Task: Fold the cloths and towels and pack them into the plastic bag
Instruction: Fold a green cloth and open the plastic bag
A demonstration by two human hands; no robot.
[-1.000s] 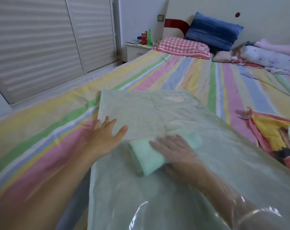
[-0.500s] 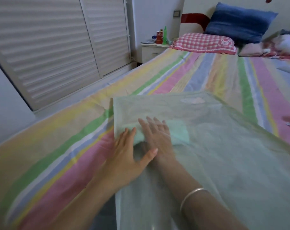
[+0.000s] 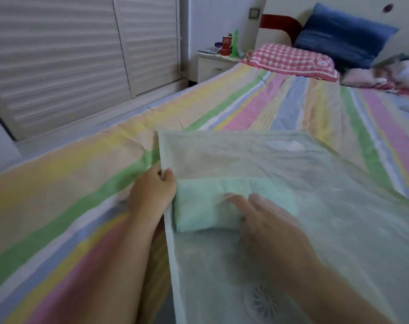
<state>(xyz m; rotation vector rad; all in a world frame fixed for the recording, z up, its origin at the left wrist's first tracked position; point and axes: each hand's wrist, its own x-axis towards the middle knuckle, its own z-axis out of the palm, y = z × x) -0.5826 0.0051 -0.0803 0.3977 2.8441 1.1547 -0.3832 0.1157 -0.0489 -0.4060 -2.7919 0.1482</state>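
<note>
Lying inside the thin plastic bag (image 3: 315,183) on the bed (image 3: 58,195), the folded towel (image 3: 199,206) looks soft, light and floppy. Inside the bag, the right hand (image 3: 266,218) rests straight-fingered on it, while the left hand (image 3: 152,192) pinches the slippery bag's edge, a sensible hold.

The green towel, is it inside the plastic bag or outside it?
Inside. The green towel and the right hand show hazily through the plastic bag; the left hand holds its edge.

open striped sheet (image 3: 70,206) lies left of and beyond the plastic bag (image 3: 339,230); pillows (image 3: 290,59) crowd the bed's far end.
</note>
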